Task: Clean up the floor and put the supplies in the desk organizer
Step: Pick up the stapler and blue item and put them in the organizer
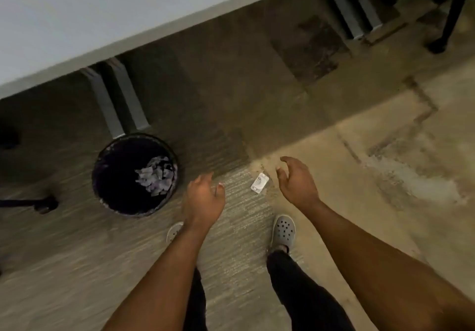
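Hands reach out over the floor [372, 151], and both are empty. The left hand [204, 198] has a loose, open grip, with fingers curled a little and nothing in it. The right hand [298, 180] also has an open grip, with the fingers bent like a claw and nothing between them.

Between the two hands, a small white packet [260, 182] lies flat on the floor. It is just beside the right hand's fingertips but not touching them. The packet is too small and blurry to tell what is inside it.

To the left sits a round black bin [102, 176] with torn bits of paper [155, 175] at the bottom. The bin stands near the left hand, just in front of a grey leg of the worktop [77, 17]. Only the pale edge of the worktop shows along the far side, and its top cannot be seen.

Near the bottom, a grey shoe with holes [283, 230] stands on the floor. The other shoe [174, 231] is mostly hidden behind the left arm. At the far left and far right, dark chair parts are cut off and hard to make out. The whole picture is a bit blurry.
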`<state>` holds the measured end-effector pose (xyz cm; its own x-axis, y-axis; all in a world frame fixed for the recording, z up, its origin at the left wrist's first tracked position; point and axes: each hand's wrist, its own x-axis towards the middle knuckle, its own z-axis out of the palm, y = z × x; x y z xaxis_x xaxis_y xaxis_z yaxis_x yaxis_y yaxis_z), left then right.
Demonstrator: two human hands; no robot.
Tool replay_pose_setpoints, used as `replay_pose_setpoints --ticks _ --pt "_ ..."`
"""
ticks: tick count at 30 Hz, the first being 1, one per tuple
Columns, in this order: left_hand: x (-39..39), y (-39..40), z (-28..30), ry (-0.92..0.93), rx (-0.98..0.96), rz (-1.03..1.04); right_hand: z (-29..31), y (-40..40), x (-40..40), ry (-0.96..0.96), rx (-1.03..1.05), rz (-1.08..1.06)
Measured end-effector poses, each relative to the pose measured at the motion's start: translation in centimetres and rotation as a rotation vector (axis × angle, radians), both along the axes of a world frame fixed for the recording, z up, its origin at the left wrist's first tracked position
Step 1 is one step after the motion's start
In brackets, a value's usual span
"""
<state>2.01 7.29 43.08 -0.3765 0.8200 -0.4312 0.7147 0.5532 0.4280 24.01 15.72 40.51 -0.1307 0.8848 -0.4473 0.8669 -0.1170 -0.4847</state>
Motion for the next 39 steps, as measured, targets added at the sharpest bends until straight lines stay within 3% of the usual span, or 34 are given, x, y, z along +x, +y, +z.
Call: replay_pose_setpoints --ticks 8,13,17,22,28,39 --pt "1.0 -0.2 -23.3 -0.077 -0.228 0.13 -24.7 -0.2 2.8 0.06 -0.456 -0.513" --pt "0.4 -1.5 -36.5 -0.055 -0.312 0.071 -38.0 -1.9 1.7 0.098 -0.592 -0.669" --pt "0.2 -2.7 -44.3 -0.054 -0.418 0.097 -43.9 -2.1 0.1 0.15 -0.629 -0.764" --pt "0.0 -3.5 -49.6 0.017 -0.342 0.156 -47.6 -2.5 0.1 0.189 -0.518 -0.781" --pt "0.2 -4.2 -46.3 -0.17 -0.271 0.273 -43.3 -3.1 0.4 0.094 -0.472 -0.67" --pt "-3.4 -6.1 -17.9 -0.427 -0.084 0.429 -16.2 -6.3 -4.8 0.345 -0.54 -0.746"
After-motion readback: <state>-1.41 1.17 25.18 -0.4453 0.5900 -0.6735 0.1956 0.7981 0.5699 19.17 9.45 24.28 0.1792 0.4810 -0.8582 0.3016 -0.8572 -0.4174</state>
